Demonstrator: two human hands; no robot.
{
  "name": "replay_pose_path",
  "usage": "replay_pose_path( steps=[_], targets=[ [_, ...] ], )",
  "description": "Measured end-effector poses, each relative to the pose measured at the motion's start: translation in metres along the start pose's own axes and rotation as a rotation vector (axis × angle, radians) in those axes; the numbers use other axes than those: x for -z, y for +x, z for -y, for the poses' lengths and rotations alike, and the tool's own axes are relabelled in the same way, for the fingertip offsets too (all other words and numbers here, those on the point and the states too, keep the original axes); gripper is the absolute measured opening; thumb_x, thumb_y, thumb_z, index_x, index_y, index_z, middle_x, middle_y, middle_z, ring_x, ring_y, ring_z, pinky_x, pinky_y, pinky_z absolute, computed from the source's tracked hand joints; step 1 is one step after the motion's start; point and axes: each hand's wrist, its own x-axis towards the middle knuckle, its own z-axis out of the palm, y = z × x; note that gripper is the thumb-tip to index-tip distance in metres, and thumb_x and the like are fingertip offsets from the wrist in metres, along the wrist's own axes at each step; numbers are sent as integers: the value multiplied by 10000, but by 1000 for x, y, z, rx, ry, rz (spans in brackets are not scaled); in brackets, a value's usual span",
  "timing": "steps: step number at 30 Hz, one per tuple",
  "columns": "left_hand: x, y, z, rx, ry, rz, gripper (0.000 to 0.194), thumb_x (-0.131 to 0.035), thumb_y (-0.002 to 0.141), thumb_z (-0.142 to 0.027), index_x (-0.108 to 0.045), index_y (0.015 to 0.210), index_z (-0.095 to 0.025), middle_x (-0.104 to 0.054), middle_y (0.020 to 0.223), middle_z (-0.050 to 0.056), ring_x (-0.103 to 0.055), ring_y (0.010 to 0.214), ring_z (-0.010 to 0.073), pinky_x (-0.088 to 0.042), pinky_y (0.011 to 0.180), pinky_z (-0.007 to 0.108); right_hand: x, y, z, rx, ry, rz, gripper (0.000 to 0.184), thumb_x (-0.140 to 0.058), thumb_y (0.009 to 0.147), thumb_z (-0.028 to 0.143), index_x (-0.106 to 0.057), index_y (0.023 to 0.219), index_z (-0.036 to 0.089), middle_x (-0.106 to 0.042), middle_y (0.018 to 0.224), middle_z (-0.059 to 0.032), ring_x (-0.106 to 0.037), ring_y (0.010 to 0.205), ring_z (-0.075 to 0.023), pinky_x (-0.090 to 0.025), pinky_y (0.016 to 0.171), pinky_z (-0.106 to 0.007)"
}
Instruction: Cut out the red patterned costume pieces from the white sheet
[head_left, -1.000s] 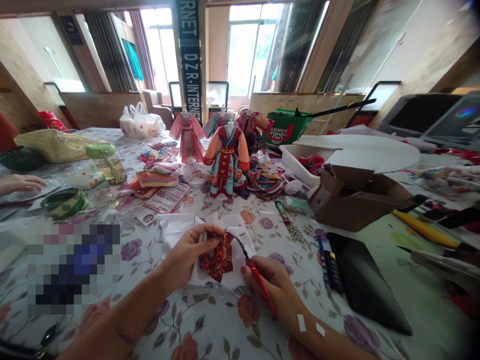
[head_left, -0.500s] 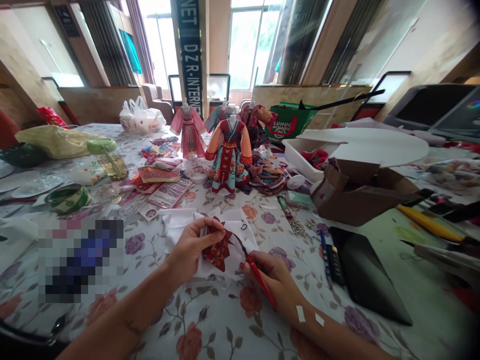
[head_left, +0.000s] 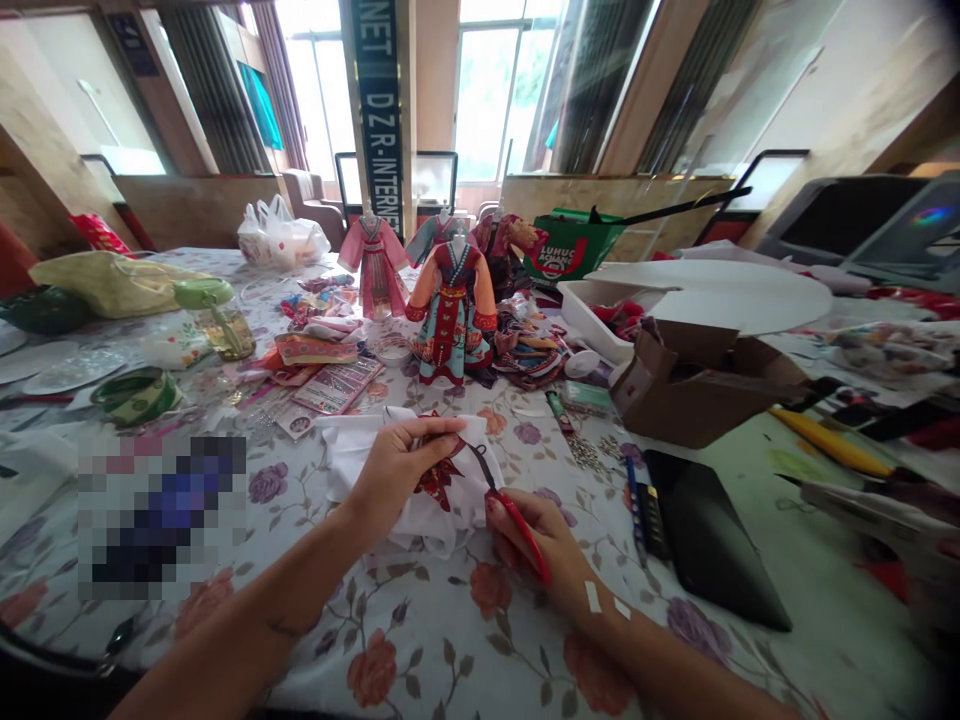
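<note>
Fabric (head_left: 439, 487), red and patterned, sits over the white cloth (head_left: 349, 455), its upper edge pinched between the closed thumb and fingers of the left hand (head_left: 396, 462), presumably to hold it steady. Opposite, the right hand (head_left: 553, 538) curls around the red-handled tool (head_left: 523, 523), dark tip angled toward that pinch, seemingly for control. Beyond, the orange-sleeved doll dress (head_left: 452, 310) stands upright, perhaps leaving elbow room.

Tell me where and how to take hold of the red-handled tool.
Probably best by its red handle, from the lower right: the handle slants down that way, into the right hand now gripping it, while the slim dark front points up toward the left hand. That narrow front may be sharp, so leave it free.
</note>
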Motion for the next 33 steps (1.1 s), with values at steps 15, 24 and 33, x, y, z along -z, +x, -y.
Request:
replay_pose_path(
  steps=[15, 24, 33],
  targets=[
    [14, -3, 14, -22, 120, -50, 328, -784, 659, -266, -749, 975, -185, -733, 874, 39, -660, 716, 128, -544, 670, 229, -1, -4, 2, -84, -6, 61, 538, -570, 766, 653, -425, 543, 185, -427, 384, 59, -332, 329, -49, -211, 352, -191],
    [12, -8, 11, 1, 149, -54, 265, -773, 668, -237, -760, 929, -194, -736, 868, 31, -656, 702, 118, -533, 637, 195, 0, -3, 5, -111, 25, 75, 553, -589, 741, 663, -440, 511, 183, -436, 359, 54, -335, 299, -47, -206, 318, -186],
    [14, -7, 7, 29, 107, -56, 278, -793, 639, -221, -759, 915, -218, -736, 822, 5, -659, 686, 108, -543, 656, 202, 3, -2, -3, -104, 33, 82, 534, -583, 770, 636, -437, 525, 185, -433, 345, 58, -311, 286, -44, -180, 321, -191]
  ],
)
